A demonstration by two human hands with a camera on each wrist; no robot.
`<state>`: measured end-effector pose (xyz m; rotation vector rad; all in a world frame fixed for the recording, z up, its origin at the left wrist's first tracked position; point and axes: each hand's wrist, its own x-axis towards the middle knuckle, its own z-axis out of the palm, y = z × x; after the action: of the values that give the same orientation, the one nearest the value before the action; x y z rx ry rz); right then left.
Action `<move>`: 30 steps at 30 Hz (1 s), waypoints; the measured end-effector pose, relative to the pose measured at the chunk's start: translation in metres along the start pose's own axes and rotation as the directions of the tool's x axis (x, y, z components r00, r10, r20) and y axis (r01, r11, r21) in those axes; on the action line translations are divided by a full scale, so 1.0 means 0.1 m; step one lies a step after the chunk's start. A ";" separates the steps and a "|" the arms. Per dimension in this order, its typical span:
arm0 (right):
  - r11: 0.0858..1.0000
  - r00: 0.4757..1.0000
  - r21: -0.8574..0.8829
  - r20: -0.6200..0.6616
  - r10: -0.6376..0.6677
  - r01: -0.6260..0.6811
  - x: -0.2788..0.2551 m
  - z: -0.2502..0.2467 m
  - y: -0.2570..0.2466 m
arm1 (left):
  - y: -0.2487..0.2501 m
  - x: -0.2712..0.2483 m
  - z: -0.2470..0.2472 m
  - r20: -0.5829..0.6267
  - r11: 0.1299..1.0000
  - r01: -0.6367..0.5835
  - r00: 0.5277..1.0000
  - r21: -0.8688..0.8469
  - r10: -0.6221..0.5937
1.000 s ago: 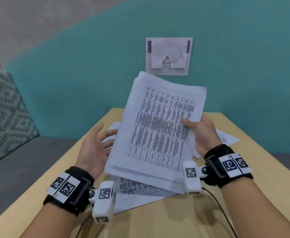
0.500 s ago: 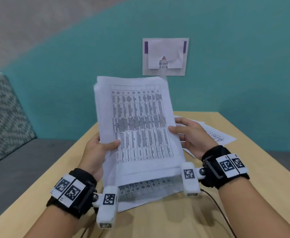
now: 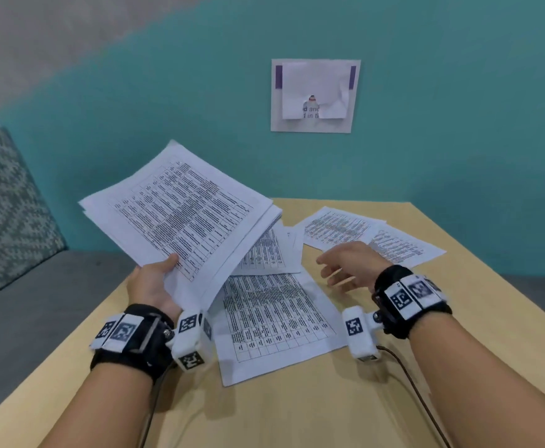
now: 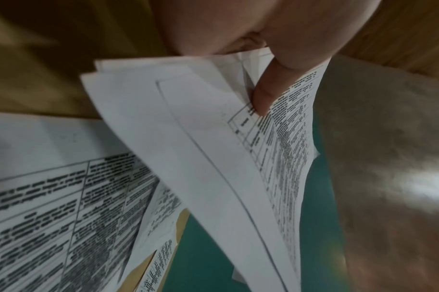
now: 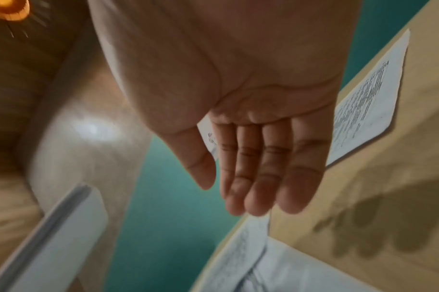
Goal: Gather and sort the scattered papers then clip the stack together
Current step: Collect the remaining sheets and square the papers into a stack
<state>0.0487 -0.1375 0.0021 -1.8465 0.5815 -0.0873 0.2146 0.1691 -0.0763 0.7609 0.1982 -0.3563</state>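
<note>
My left hand [image 3: 154,279] grips a stack of printed sheets [image 3: 180,215] by its near corner and holds it tilted above the table's left side; the thumb [image 4: 265,94] presses on top of the stack of sheets [image 4: 213,148]. My right hand [image 3: 345,266] hovers empty with straight fingers [image 5: 258,177] over the table's right side. Loose printed sheets lie flat: a large one [image 3: 277,321] in front of me, one [image 3: 264,253] partly under the stack, two more [image 3: 339,227] [image 3: 403,247] at the far right. No clip shows.
The wooden table [image 3: 297,412] meets a teal wall, where a paper notice [image 3: 313,95] hangs. A grey sofa with a patterned cushion [image 3: 3,202] stands to the left. Cables run from both wrist cameras along my arms.
My right hand has let go of the stack and moved right over the table. My left hand alone now holds the stack, swung left and tilted flatter.
</note>
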 end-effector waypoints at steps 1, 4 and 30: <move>0.996 0.998 -0.075 0.012 0.057 -0.056 0.02 0.05 -0.05 | -0.02 0.04 -0.03 -0.010 1.000 0.019 1.000 -0.020 -0.019; 0.935 0.985 -0.312 -0.026 0.170 -0.170 0.15 0.20 -0.19 | -0.05 -0.02 0.00 -0.065 1.000 0.019 0.998 0.007 -0.019; 0.333 0.991 -0.942 0.016 0.132 -0.029 0.81 0.86 -0.44 | -0.18 0.19 0.00 -0.106 0.993 -0.119 0.987 -0.001 0.118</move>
<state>0.1639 -0.0869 -0.0061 -2.9595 0.7317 0.5422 0.2250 0.1524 -0.0932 0.7812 0.2529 -0.2027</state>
